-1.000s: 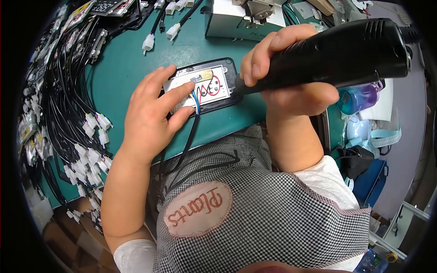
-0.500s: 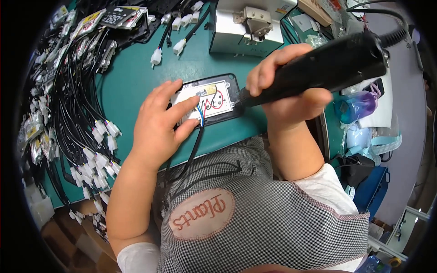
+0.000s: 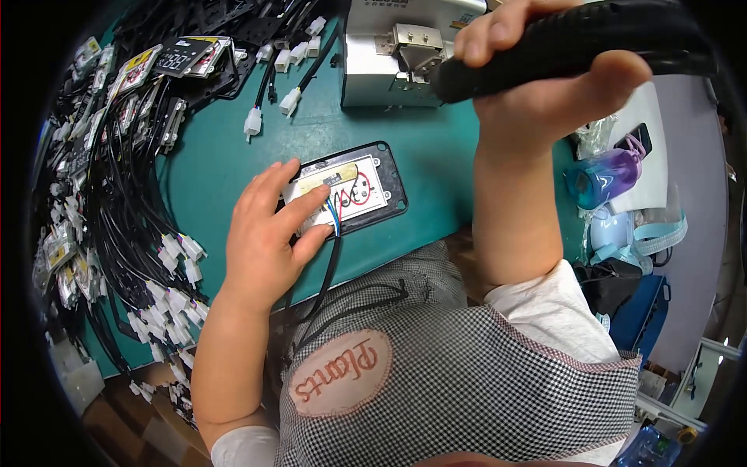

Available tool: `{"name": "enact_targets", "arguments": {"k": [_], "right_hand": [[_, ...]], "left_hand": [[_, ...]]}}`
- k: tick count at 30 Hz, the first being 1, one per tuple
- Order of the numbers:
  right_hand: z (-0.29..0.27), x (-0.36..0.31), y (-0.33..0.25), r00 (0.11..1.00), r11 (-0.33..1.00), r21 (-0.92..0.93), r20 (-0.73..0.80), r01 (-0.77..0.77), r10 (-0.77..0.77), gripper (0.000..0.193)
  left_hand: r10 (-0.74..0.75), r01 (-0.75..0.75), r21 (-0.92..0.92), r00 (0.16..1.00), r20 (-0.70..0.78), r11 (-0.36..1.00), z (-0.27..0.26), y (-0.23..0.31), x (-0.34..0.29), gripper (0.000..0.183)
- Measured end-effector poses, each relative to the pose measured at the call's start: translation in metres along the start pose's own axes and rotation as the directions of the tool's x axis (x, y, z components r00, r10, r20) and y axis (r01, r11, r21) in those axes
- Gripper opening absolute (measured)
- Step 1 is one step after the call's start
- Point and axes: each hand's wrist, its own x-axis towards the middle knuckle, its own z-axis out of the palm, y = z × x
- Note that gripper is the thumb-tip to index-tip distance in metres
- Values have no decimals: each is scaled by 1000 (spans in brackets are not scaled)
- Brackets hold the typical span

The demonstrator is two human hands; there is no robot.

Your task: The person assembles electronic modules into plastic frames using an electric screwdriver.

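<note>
My left hand (image 3: 266, 243) holds the left end of a black rectangular housing (image 3: 395, 191) on the green table, with the index finger and thumb on the white circuit board (image 3: 373, 204) inside it. Red, black, blue and white wires cross the board and join a black cable (image 3: 329, 268) running toward my apron. Up and to the right, my right hand (image 3: 537, 109) is wrapped around a black electric screwdriver (image 3: 583, 43). The front end of the screwdriver is at the metal head (image 3: 418, 45) of a white box (image 3: 366, 86); its tip cannot be made out.
Black cables (image 3: 117, 210) with white connectors (image 3: 167, 307) heap along the left side. Several display units (image 3: 185, 58) lie at the back left, and loose connectors (image 3: 253, 122) beside them. A blue-purple bottle (image 3: 603, 177), a phone (image 3: 636, 140) and a black bag (image 3: 611, 289) are at the right.
My right hand has lifted the electric screwdriver from the housing's right edge up and away to the white box's metal head. My left hand stays on the housing.
</note>
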Motion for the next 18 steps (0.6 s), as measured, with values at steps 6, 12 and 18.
{"name": "enact_targets", "arguments": {"k": [6, 12, 18], "right_hand": [[-14, -50, 43, 998, 991, 123, -10, 58, -57, 73], [-13, -58, 64, 993, 988, 148, 105, 38, -54, 70], [-1, -54, 33, 997, 992, 126, -62, -27, 35, 81]], "left_hand": [[-1, 1, -1, 1000, 10, 1000, -1, 1, 1, 42], [11, -11, 9, 1000, -3, 1000, 0, 0, -1, 43], [10, -10, 2, 999, -37, 1000, 0, -1, -6, 42]]}}
